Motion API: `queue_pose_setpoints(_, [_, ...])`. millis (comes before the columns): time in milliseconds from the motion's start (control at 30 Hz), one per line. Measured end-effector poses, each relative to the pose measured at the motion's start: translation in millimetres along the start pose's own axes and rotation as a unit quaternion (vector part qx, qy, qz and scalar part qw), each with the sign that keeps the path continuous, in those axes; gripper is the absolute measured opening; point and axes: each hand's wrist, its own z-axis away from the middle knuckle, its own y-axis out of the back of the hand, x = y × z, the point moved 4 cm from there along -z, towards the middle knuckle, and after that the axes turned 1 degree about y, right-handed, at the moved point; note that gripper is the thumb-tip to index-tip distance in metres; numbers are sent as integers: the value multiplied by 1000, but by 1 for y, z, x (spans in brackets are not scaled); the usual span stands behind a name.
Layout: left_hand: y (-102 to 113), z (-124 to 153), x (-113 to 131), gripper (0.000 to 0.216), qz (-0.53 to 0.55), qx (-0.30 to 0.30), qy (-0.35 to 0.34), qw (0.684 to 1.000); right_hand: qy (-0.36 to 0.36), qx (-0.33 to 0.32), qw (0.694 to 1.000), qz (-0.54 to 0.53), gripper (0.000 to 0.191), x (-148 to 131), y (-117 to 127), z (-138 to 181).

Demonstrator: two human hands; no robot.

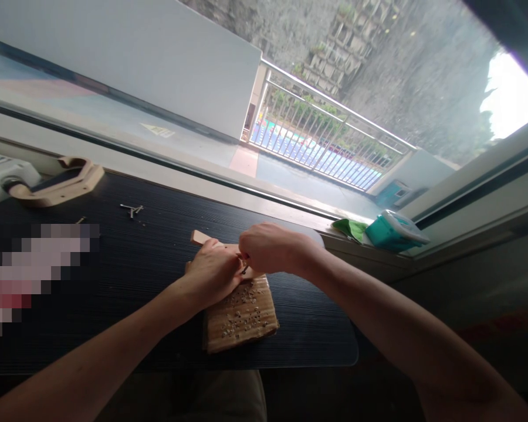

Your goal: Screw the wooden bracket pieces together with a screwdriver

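My left hand (213,272) is closed over a pale wooden piece (198,237), pressing it down on a worn cardboard block (242,337). One end of the wood pokes out beyond my fingers at the upper left. Right beside it, my right hand (264,246) is curled into a fist against the wood. A short, thin dark metal piece (245,269) shows below the right fingers, close to the left fingertips. Whether it is a screw or a tool tip is unclear, and whatever lies inside the fist is hidden. Torn pits cover the cardboard's near part.
The dark table (158,293) runs along a window ledge. Several screws (132,210) lie toward its back. A curved wooden frame (66,187) sits at far left beside a white device (9,176). A teal box (393,230) and green cloth (352,228) rest on the ledge.
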Motion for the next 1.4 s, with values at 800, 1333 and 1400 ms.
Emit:
queue_pose_setpoints(800, [2, 1, 1, 18, 5, 7, 2, 1000, -20, 49, 998, 15, 20, -3, -1, 1])
queue_pose_setpoints(1333, [3, 1, 3, 18, 3, 13, 5, 1000, -28, 46, 998, 16, 20, -3, 6, 15])
queue_pose_setpoints(1400, [2, 0, 3, 20, 2, 15, 5, 1000, -29, 66, 997, 20, 22, -1, 2, 12])
